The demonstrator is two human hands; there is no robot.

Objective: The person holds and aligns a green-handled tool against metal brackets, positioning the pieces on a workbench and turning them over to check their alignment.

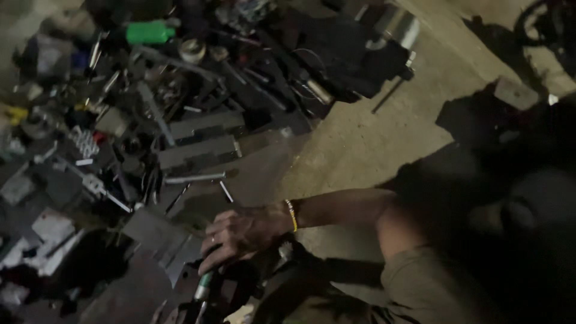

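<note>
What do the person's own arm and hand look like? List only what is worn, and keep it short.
Only one arm is in view. The forearm is bare, with no sleeve over it. A thin yellow beaded bracelet circles the wrist, and a slim pale ring sits on one finger of the hand. No glove or watch shows. Dim light hides finer detail.

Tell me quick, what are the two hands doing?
Right hand: closed around a green-handled tool.
Left hand: not in view, so it cannot be told.
</note>
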